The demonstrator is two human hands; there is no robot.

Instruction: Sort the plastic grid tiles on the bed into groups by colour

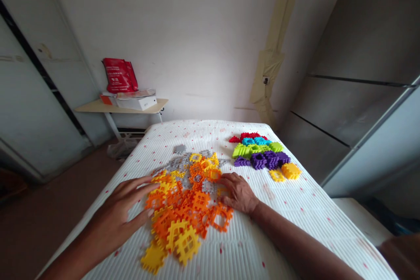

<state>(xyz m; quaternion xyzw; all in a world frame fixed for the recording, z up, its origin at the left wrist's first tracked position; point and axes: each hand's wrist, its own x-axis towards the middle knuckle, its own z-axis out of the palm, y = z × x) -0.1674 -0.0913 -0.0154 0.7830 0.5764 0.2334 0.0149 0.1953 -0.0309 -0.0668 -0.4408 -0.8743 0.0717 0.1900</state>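
A loose heap of orange (200,201), yellow (187,245) and grey (185,164) plastic interlocking building tiles lies in front of me. Many have notched edges and window-like cut-outs. My left hand (129,203) is at the heap's left side, fingers spread, fingertips touching or just over its edge; nothing is held in it. At the right side, my right hand (238,192) has its fingers bent around a yellow building tile (222,190), mostly covered by the hand. Just below that hand is an orange square frame tile (221,218).
Sorted tiles stand at the right: red (250,136), blue (256,141), green (251,150), purple (271,159) and yellow (291,170). All rest on a ribbed white cover (243,245). Behind left, a small table (95,106) bears a red bag (118,75) and a white box (139,103).
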